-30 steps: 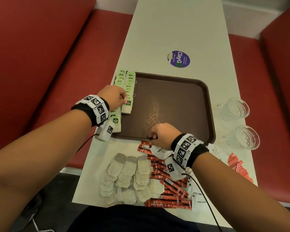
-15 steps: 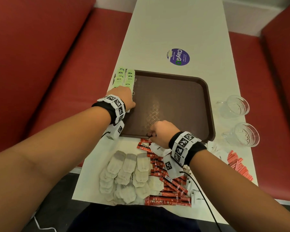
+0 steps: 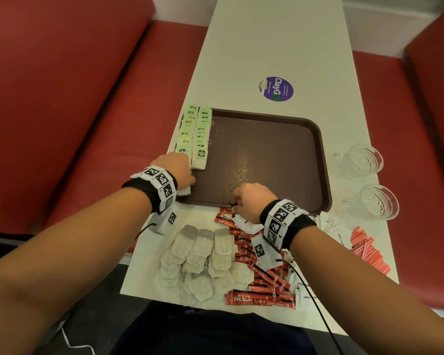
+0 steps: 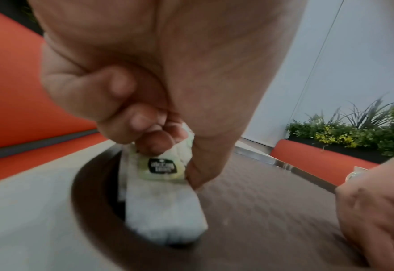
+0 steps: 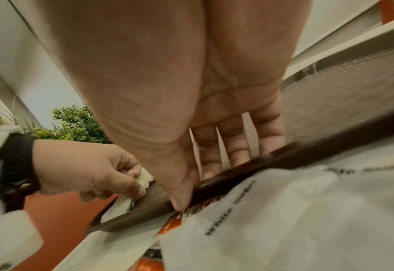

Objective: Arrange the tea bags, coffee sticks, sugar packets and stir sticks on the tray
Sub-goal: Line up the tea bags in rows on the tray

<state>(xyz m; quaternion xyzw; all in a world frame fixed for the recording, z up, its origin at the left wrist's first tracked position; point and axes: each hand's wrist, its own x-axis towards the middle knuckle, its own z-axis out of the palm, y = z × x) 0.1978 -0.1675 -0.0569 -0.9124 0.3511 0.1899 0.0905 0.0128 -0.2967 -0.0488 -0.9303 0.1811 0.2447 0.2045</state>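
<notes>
Our left hand pinches a tea bag between its fingers, low over the tray. Our right hand grips the tray's near edge. Next we should lay this bag down beside the green row.

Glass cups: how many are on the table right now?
2. Both stand right of the tray: far cup, near cup. None seems hidden.

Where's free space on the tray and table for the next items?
Most of the tray floor is bare, from the green-tagged tea bag rows at its left edge to its right rim. The table beyond the purple sticker is bare too. Crowded: the near table edge, piled with tea bags and coffee sticks.
</notes>
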